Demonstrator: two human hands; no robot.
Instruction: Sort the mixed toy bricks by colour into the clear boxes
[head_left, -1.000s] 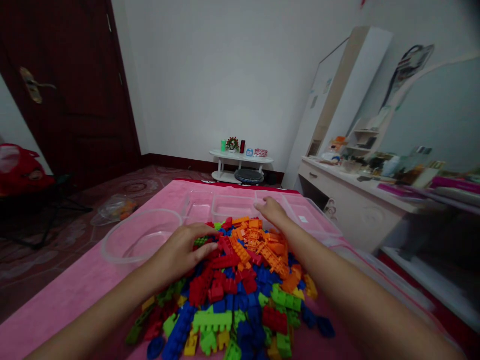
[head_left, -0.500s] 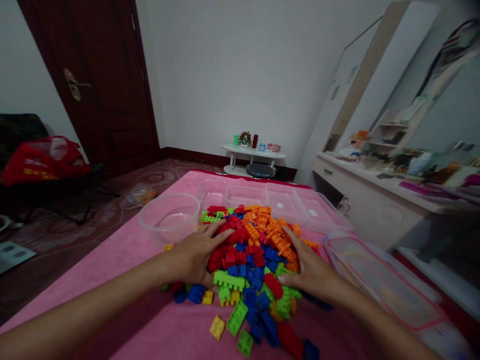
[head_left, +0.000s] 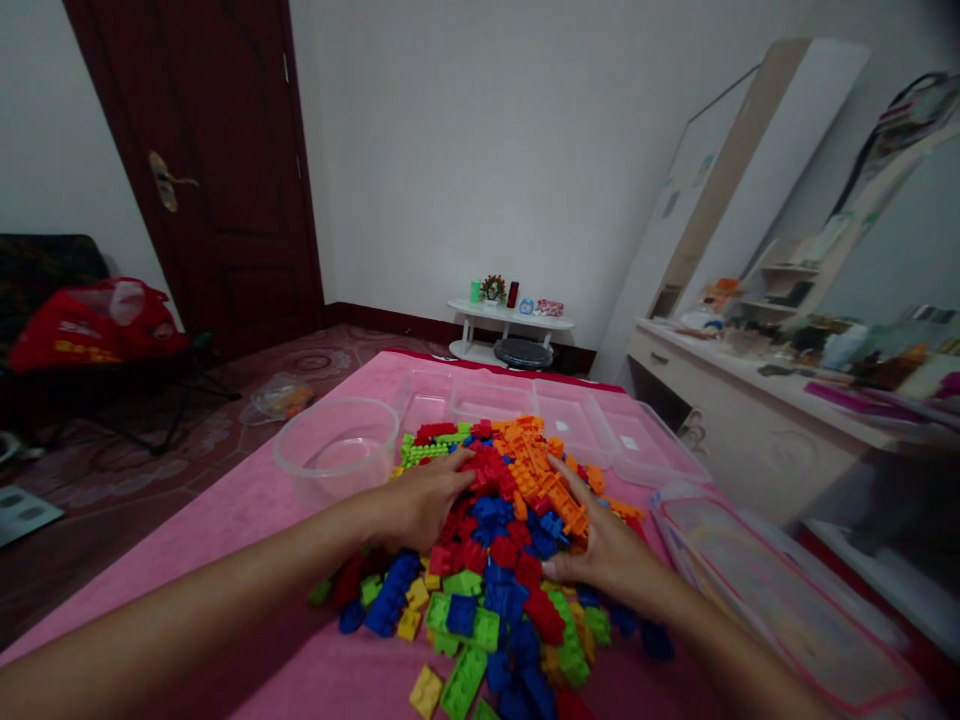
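Note:
A heap of toy building bricks (head_left: 499, 540) in red, blue, green, orange and yellow lies on a pink cloth-covered table (head_left: 247, 510). My left hand (head_left: 420, 500) rests flat on the heap's left side, fingers stretched over red bricks. On the right flank of the heap lies my right hand (head_left: 607, 545), its fingers spread against orange and blue bricks. Neither hand grips a brick. A round clear bowl (head_left: 334, 450) stands just left of the heap.
Several clear rectangular trays (head_left: 525, 400) sit in a row behind the heap. A clear lidded box with a pink rim (head_left: 772, 600) lies at the right. Beyond are a dresser (head_left: 750, 400), a small white table (head_left: 510, 325), a dark door (head_left: 202, 170) and a red bag (head_left: 90, 325).
My right hand has drawn back from the far trays to the heap's right side. Both hands have pressed into the pile, and bricks have spread toward the near edge.

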